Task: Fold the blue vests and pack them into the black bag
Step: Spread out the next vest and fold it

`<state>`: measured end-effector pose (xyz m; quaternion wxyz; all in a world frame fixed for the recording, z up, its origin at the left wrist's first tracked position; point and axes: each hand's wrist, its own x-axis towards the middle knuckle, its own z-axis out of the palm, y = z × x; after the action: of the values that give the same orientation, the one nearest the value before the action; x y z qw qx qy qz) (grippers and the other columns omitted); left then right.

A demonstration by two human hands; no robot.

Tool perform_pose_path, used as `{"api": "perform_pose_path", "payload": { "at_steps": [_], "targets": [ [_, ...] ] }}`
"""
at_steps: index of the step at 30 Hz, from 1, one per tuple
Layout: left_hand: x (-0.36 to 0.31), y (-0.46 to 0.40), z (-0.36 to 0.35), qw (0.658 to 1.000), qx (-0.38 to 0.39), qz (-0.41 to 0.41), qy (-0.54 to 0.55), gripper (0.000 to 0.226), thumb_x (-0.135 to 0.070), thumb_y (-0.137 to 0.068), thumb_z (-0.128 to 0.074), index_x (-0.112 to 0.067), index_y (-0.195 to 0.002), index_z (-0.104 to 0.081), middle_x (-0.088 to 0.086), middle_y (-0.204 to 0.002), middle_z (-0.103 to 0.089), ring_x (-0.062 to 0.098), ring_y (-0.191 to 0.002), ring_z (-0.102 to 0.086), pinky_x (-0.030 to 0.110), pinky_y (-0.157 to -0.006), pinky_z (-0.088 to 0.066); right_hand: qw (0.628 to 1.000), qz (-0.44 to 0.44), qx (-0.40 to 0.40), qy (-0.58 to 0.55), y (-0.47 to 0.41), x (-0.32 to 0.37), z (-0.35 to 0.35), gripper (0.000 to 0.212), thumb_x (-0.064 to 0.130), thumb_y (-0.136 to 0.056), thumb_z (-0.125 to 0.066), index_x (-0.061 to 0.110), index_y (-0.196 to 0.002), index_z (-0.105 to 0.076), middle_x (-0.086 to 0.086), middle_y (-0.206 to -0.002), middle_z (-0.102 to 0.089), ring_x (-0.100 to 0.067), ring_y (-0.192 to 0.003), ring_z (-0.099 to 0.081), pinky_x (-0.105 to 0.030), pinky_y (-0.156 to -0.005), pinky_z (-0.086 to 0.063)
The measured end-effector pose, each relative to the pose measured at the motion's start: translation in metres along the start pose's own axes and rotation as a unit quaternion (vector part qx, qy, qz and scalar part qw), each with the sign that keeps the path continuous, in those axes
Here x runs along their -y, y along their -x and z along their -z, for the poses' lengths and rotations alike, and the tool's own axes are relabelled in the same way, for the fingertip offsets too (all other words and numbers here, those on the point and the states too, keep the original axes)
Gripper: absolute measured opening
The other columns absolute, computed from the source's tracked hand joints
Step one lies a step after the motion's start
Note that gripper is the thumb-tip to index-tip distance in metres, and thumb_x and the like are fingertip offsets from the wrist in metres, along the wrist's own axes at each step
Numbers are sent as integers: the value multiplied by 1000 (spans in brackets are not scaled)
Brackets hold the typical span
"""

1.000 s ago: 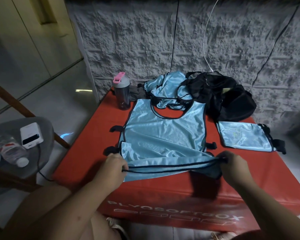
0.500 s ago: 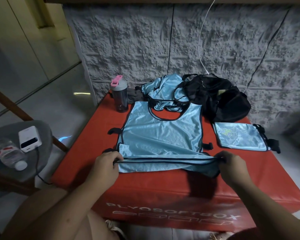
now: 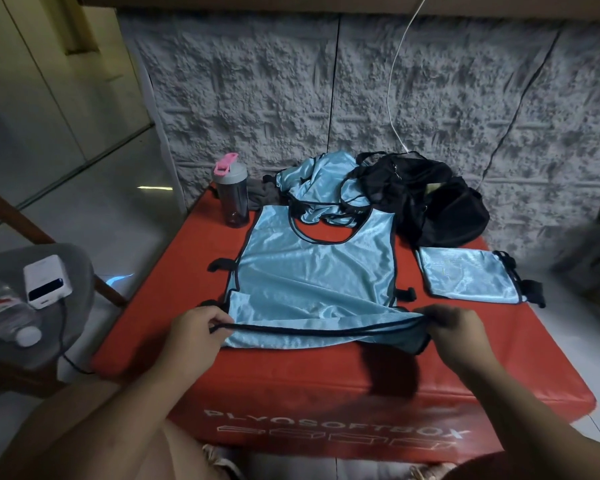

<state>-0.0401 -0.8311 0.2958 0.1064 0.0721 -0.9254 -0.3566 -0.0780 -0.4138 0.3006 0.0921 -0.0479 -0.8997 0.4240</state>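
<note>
A light blue vest [image 3: 312,271] with black trim lies spread on the red soft box [image 3: 174,289], neck hole toward the wall. My left hand [image 3: 196,327] pinches its near hem at the left corner and my right hand [image 3: 454,327] pinches the right corner; the hem is lifted and stretched taut between them, just above the cloth. A folded blue vest [image 3: 465,277] rests to the right. Crumpled blue vests [image 3: 321,181] are heaped at the back beside the black bag [image 3: 430,199], which sits against the wall.
A dark shaker bottle with a pink lid [image 3: 232,190] stands at the box's back left corner. Left of the box is a grey chair seat [image 3: 77,265] with a white power bank [image 3: 47,280] and a plastic bottle [image 3: 9,315]. A white cable [image 3: 395,81] hangs down the wall.
Both hands have carried the vest's near hem away from me, toward the wall, so the folded-over strip lies further onto the vest body.
</note>
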Motion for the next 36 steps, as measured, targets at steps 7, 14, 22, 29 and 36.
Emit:
{"api": "perform_pose_path", "payload": {
  "at_steps": [7, 14, 22, 29, 36],
  "targets": [
    [-6, -6, 9, 998, 2, 30, 54, 24, 8, -80, -75, -15, -83, -76, -2, -75, -72, 8, -63, -70, 13, -57, -49, 976, -40, 21, -215, 3, 6, 8, 22, -16, -89, -62, 4, -85, -71, -5, -72, -73, -16, -69, -64, -20, -61, -52],
    [-24, -14, 37, 998, -19, -27, 47, 40, 1, -77, -82, -38, -77, -71, -14, -79, -74, 3, -80, -70, 28, -77, -55, 976, 4, 37, -216, -7, 30, 40, 20, -11, -91, -64, 4, -84, -75, -8, -73, -73, -16, -72, -64, -31, -72, -54],
    [-75, -4, 82, 992, -66, -81, 67, 49, -3, -79, -82, -48, -72, -63, -34, -64, -64, -19, -76, -62, 13, -75, -50, 985, 56, -7, -163, -5, 86, 80, 23, -14, -88, -63, 5, -86, -77, -4, -75, -76, -4, -65, -66, -11, -62, -50],
    [-103, 7, 120, 987, -79, -113, 79, 24, 5, -78, -80, -19, -79, -79, -28, -62, -64, -21, -68, -61, -1, -68, -42, 990, 64, 2, -128, 7, 104, 118, 33, -19, -82, -66, 13, -83, -78, -4, -80, -78, -21, -80, -71, -22, -75, -55],
    [-131, 3, 155, 979, -129, -149, 40, 15, -8, -79, -83, -14, -92, -82, -7, -86, -76, 5, -81, -66, 8, -74, -41, 978, 69, -64, -185, 11, 138, 144, 18, -12, -90, -66, 3, -83, -75, 2, -61, -69, -2, -53, -57, -10, -50, -45]
  ]
}}
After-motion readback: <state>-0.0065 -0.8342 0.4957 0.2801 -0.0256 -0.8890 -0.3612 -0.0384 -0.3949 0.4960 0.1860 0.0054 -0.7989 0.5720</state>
